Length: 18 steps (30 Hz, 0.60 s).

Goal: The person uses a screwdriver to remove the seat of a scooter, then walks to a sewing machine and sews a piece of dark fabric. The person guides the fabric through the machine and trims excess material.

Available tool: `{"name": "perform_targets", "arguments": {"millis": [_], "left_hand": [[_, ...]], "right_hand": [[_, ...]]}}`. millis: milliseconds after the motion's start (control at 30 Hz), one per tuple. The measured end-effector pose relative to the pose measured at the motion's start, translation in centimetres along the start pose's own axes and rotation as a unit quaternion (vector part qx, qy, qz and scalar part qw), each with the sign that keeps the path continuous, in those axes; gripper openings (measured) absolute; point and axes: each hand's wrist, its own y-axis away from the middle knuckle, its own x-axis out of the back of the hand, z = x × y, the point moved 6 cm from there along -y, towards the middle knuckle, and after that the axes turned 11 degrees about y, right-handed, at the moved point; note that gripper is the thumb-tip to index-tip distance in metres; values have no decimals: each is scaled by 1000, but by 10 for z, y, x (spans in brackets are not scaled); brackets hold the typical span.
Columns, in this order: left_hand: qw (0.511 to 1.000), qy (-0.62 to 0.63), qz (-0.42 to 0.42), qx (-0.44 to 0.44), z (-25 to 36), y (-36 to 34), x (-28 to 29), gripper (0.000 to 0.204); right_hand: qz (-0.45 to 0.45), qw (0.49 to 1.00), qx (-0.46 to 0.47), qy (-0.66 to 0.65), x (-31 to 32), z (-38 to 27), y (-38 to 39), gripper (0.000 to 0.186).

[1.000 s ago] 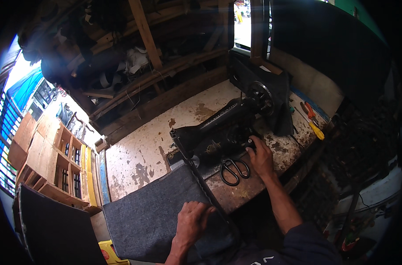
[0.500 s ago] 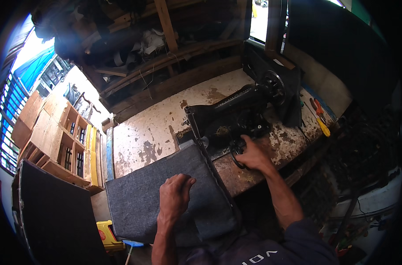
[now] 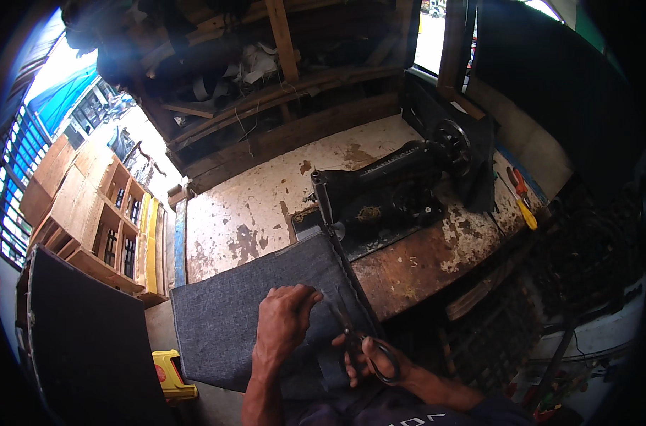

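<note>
Grey fabric (image 3: 223,312) lies across the front of the worktable, reaching up to the black sewing machine (image 3: 376,202). My left hand (image 3: 284,319) is closed over the fabric, fingertips pinched together; whatever they hold is hidden. My right hand (image 3: 369,366) grips large black-handled scissors (image 3: 348,330) low over the fabric's right part, right of my left hand, their blades pointing up toward the machine and close to my left fingertips.
Screwdrivers and other tools (image 3: 523,206) lie at the table's (image 3: 238,199) right. Wooden crates (image 3: 103,220) and a dark panel (image 3: 89,334) stand at left, with a yellow plastic object (image 3: 174,373) below. Wooden shelving (image 3: 287,53) holds scraps behind; a dark metal frame (image 3: 564,263) is at right.
My right hand took the scissors from the table beside the machine and brought them down-left over the fabric. My left hand stayed pinched and shifted slightly across the fabric.
</note>
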Motion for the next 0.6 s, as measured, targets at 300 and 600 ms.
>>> {"name": "perform_targets", "arguments": {"millis": [300,600], "left_hand": [[999,14,3,29,-18,-6,7,17],[997,67,-15,23,-97,-92,-49,15]], "right_hand": [[209,925,25,317,61,-70,8,56],[431,621,109,645,118,-158,27,49]]}}
